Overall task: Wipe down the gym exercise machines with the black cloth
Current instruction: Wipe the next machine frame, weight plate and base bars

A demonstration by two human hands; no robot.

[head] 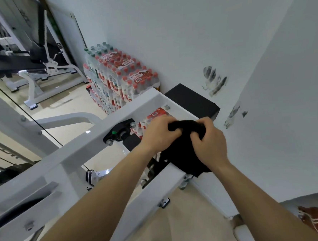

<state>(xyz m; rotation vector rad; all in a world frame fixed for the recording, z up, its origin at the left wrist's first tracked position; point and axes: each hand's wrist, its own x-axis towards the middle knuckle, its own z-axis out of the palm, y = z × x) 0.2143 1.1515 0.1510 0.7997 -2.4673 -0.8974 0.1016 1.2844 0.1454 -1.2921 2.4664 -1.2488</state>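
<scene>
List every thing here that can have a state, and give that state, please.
cloth: bunched, held by both hands, lower part draped on the frame
left hand: fingers curled into the cloth
right hand: fingers curled into the cloth
frame: white, partly under the cloth
bottles: capped, stacked in wrapped packs by the wall
wall: scuffed, paint chipped in spots

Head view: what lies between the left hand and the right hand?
Only the black cloth, bunched up. The left hand and right hand both grip it over the white machine frame. The head view shows this.
</scene>
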